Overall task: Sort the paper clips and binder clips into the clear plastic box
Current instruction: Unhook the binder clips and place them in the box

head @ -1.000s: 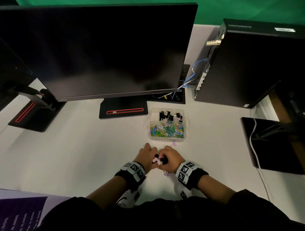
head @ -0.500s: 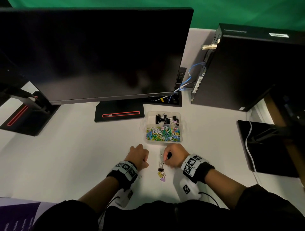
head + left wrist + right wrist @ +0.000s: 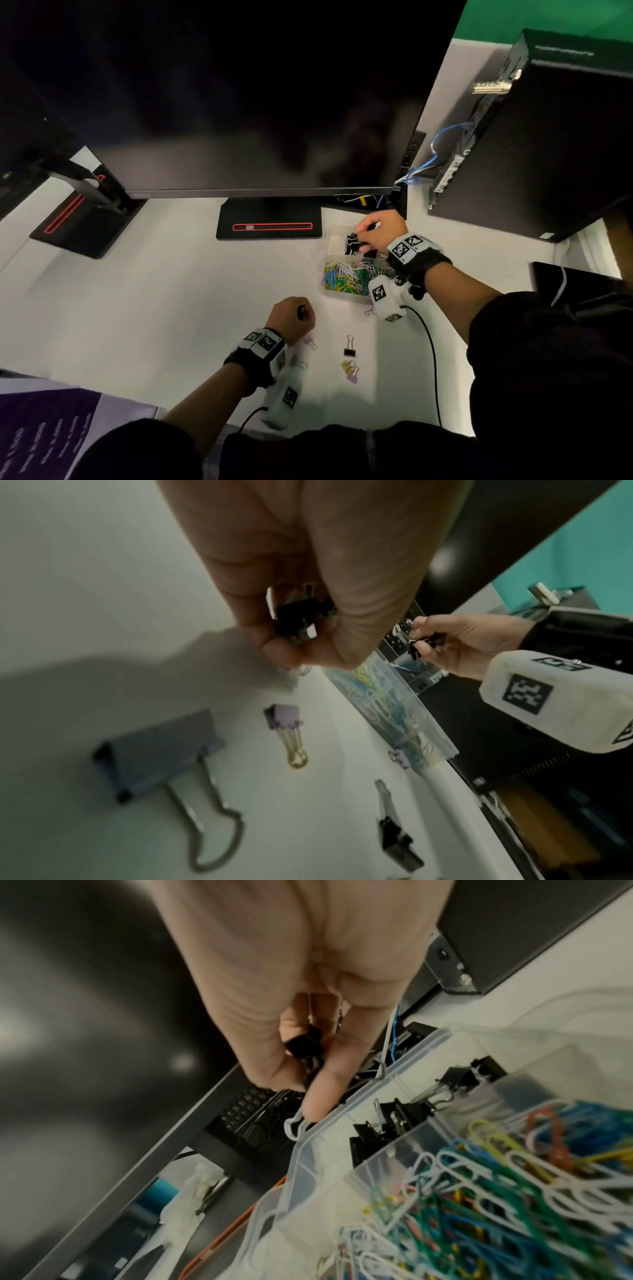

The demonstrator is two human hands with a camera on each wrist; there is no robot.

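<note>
Clear plastic box (image 3: 322,253): sits on the white bench (image 3: 154,308) in front of the monitor stand (image 3: 270,219), with one long side toward the person; a divider splits it into a far and a near compartment.
Far compartment: holds black binder clips (image 3: 394,1118), lying jumbled, handles pointing several ways.
Near compartment: filled with a tangle of coloured and white paper clips (image 3: 349,277), no common direction.
Right hand (image 3: 380,233): over the far compartment, fingers curled round black binder clips (image 3: 304,1045); one wire handle hangs down over the box's far rim. Their long axis looks roughly upright, though the fingers hide most of them.
Left hand (image 3: 291,320): near the bench, well short of the box, fingers closed round a small black clip (image 3: 294,620); which way it points cannot be told.
Left on the bench: a black binder clip (image 3: 349,347) with its handles pointing toward the box; just nearer, a gold and a lilac clip (image 3: 351,371); a lilac clip (image 3: 310,341) by the left wrist; a small one (image 3: 369,311) touching or just beside the box's near wall.
Progress: judged well along. Paper clips appear all boxed; no loose ones show on the bench. A handful of binder clips remain, plus those in both hands.
Surroundings: dark monitor (image 3: 239,102) above, black computer case (image 3: 548,137) to the right.
</note>
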